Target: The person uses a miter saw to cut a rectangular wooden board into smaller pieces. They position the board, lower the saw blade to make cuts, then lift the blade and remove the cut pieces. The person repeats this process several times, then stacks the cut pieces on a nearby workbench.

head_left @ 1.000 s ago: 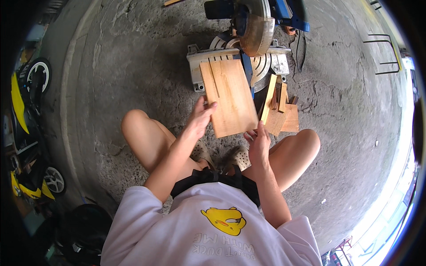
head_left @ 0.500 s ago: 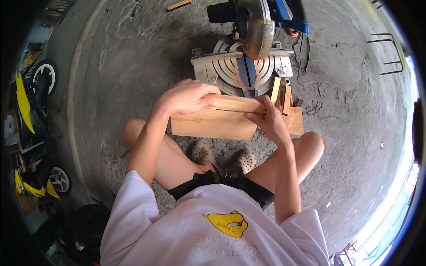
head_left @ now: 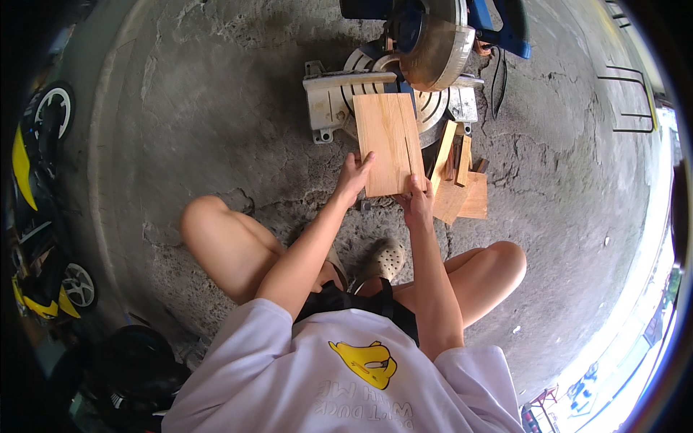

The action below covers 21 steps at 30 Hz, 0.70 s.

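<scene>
A light rectangular wooden board (head_left: pixel 384 133), with a long dark line near its right side, is held face up, its far end overlapping the metal base (head_left: pixel 325 108) of a blue miter saw (head_left: pixel 426 43). My left hand (head_left: pixel 356 173) grips the board's left edge, thumb on top. My right hand (head_left: pixel 416 198) holds the near right corner, also thumb on top. Just right of the board, loose wood strips (head_left: pixel 442 155) and flat offcuts (head_left: pixel 473 206) lie on the concrete.
Rough concrete floor (head_left: pixel 209 130) surrounds my crossed legs (head_left: pixel 231 245) and sandal (head_left: pixel 386 256). A black and yellow vehicle (head_left: pixel 23 166) stands at far left. Black metal bars (head_left: pixel 628 79) are at right. A black cable (head_left: pixel 498 94) trails beside the saw.
Half a second ago the board was tipped crosswise in my hands. Now it is lengthwise and face up again, its dark line on the right rather than the left, over the saw base.
</scene>
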Each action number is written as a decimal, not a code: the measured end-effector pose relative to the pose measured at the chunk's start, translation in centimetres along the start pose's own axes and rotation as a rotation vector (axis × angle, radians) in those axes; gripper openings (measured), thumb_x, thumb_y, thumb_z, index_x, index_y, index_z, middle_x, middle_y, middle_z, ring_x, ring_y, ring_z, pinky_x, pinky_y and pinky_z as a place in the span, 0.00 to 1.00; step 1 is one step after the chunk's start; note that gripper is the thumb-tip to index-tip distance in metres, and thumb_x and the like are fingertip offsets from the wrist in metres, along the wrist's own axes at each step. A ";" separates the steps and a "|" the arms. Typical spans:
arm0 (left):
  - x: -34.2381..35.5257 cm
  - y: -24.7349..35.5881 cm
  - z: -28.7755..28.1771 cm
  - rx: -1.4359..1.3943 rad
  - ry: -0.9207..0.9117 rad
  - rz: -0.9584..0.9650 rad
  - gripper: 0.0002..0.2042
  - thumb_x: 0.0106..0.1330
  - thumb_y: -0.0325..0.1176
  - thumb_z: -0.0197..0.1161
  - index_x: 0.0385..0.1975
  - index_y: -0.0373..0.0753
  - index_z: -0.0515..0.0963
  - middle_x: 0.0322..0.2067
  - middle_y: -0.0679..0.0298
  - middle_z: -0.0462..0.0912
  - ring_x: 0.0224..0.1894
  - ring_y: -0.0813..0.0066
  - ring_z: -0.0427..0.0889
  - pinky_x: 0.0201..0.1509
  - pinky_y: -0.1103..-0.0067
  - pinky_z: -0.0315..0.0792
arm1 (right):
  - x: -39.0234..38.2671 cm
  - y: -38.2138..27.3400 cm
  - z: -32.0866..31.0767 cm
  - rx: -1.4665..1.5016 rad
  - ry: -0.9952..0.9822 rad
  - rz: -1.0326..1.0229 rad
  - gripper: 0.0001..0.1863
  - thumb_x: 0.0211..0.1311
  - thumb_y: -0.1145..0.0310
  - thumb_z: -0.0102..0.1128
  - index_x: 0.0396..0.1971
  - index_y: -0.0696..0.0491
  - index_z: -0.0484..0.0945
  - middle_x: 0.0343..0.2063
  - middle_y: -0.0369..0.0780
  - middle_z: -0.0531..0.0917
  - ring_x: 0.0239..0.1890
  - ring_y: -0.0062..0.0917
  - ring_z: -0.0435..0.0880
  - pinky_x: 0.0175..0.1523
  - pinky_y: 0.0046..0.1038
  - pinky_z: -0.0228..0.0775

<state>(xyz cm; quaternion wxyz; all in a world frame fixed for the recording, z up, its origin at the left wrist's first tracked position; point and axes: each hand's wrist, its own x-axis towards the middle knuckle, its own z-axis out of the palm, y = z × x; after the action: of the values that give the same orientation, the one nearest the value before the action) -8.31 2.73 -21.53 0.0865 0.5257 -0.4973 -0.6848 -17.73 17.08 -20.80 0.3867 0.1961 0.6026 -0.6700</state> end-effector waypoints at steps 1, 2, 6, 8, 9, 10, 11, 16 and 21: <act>0.5 0.2 0.7 0.013 -0.001 -0.007 0.28 0.67 0.50 0.61 0.50 0.27 0.66 0.47 0.52 0.77 0.49 0.65 0.77 0.52 0.70 0.72 | 0.8 -0.1 0.1 -0.064 -0.010 -0.019 0.20 0.66 0.61 0.61 0.52 0.51 0.67 0.40 0.41 0.78 0.37 0.29 0.82 0.40 0.36 0.82; 1.1 0.4 1.4 0.025 -0.002 -0.019 0.28 0.66 0.50 0.61 0.50 0.27 0.66 0.47 0.51 0.77 0.49 0.63 0.77 0.51 0.69 0.72 | 1.4 -0.2 0.0 -0.129 -0.016 -0.035 0.21 0.65 0.60 0.62 0.53 0.52 0.67 0.39 0.41 0.78 0.37 0.28 0.82 0.40 0.35 0.82; 3.9 0.6 2.8 0.176 0.155 -0.041 0.28 0.68 0.46 0.60 0.52 0.23 0.67 0.49 0.44 0.79 0.48 0.59 0.81 0.50 0.72 0.75 | 3.7 -4.9 0.3 -0.730 0.240 -0.548 0.20 0.64 0.57 0.62 0.45 0.59 0.75 0.26 0.38 0.75 0.28 0.22 0.74 0.32 0.29 0.71; 4.7 -0.2 1.6 0.112 0.140 0.015 0.27 0.68 0.46 0.60 0.48 0.22 0.69 0.45 0.46 0.81 0.45 0.61 0.82 0.47 0.72 0.75 | 2.7 -12.2 3.1 -0.912 0.421 -0.597 0.21 0.71 0.54 0.50 0.31 0.60 0.74 0.21 0.38 0.73 0.25 0.24 0.71 0.30 0.30 0.67; 4.9 -0.8 0.8 0.078 0.139 0.040 0.27 0.68 0.47 0.60 0.46 0.22 0.69 0.43 0.46 0.82 0.44 0.62 0.83 0.46 0.72 0.76 | 1.3 -16.9 5.6 -0.961 0.395 -0.781 0.24 0.72 0.50 0.45 0.23 0.55 0.70 0.18 0.37 0.70 0.22 0.22 0.69 0.26 0.28 0.64; 5.3 -1.1 0.9 0.118 0.156 0.103 0.27 0.67 0.49 0.61 0.41 0.22 0.71 0.38 0.48 0.84 0.39 0.64 0.84 0.40 0.72 0.76 | 2.2 -21.1 6.8 -0.778 0.428 -1.095 0.26 0.71 0.48 0.46 0.18 0.53 0.69 0.15 0.36 0.70 0.19 0.21 0.68 0.24 0.27 0.61; 5.1 -1.6 0.2 0.086 0.172 0.105 0.28 0.67 0.50 0.61 0.41 0.21 0.70 0.37 0.48 0.84 0.38 0.64 0.84 0.38 0.72 0.76 | -0.1 -25.2 10.9 -0.713 0.355 -1.086 0.26 0.69 0.48 0.47 0.16 0.52 0.69 0.14 0.36 0.71 0.19 0.20 0.68 0.24 0.26 0.60; 6.4 -0.5 3.6 0.171 0.215 0.169 0.33 0.62 0.55 0.65 0.39 0.21 0.71 0.33 0.43 0.83 0.29 0.64 0.83 0.28 0.73 0.77 | 7.8 -45.7 16.9 -1.117 -0.255 -1.158 0.28 0.69 0.49 0.51 0.58 0.54 0.73 0.55 0.43 0.77 0.56 0.30 0.77 0.60 0.31 0.65; 9.5 -0.1 3.6 0.089 0.255 0.136 0.33 0.58 0.57 0.67 0.35 0.22 0.72 0.27 0.45 0.83 0.22 0.65 0.82 0.21 0.72 0.75 | 8.5 -46.4 26.7 -1.771 -0.009 -0.897 0.32 0.63 0.47 0.56 0.49 0.65 0.76 0.44 0.53 0.82 0.41 0.37 0.84 0.40 0.36 0.76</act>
<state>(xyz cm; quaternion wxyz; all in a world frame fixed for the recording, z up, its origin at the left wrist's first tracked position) -15.25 -1.21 -27.86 0.1717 0.5768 -0.5468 -0.5821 -52.65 -12.11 8.66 0.1066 -0.4125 0.9025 -0.0631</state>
